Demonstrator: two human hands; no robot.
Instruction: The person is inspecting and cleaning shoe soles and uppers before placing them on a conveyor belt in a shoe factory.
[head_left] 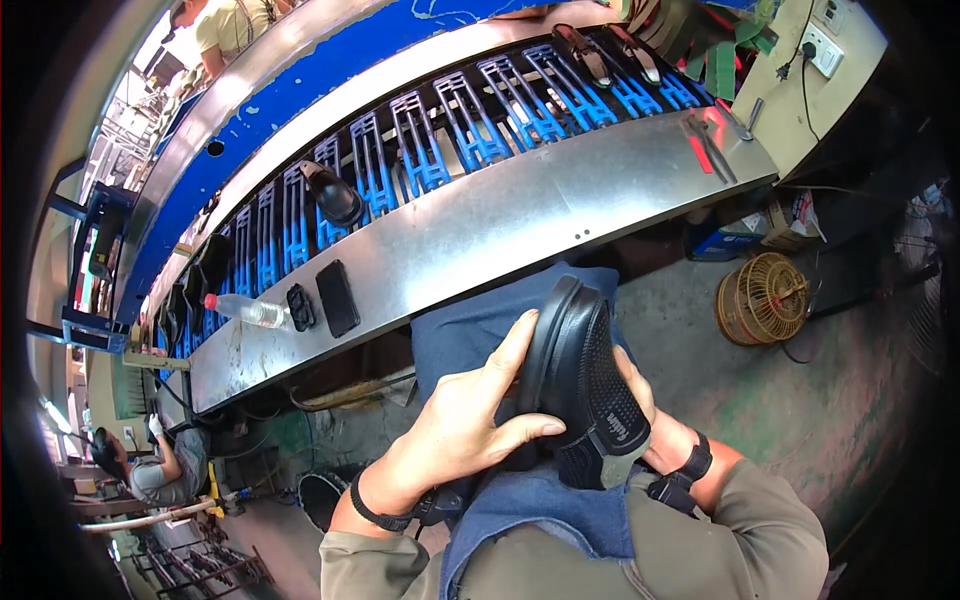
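A black shoe (590,370) with a perforated upper and thick sole is held above my lap, its toe pointing away from me. My left hand (470,415) grips its left side, index finger stretched along the sole edge and thumb across near the heel end. On the opposite side my right hand (640,395) supports the shoe, most of its fingers hidden behind it. Beneath lies a blue apron (460,335) over my legs.
Ahead runs a metal ledge (480,220) with a phone (338,298), a plastic bottle (250,311) and pliers (712,150). Behind it, blue racks (425,165) carry a dark shoe (332,195) and others. A wicker cage (763,298) stands right; a co-worker (165,470) sits far left.
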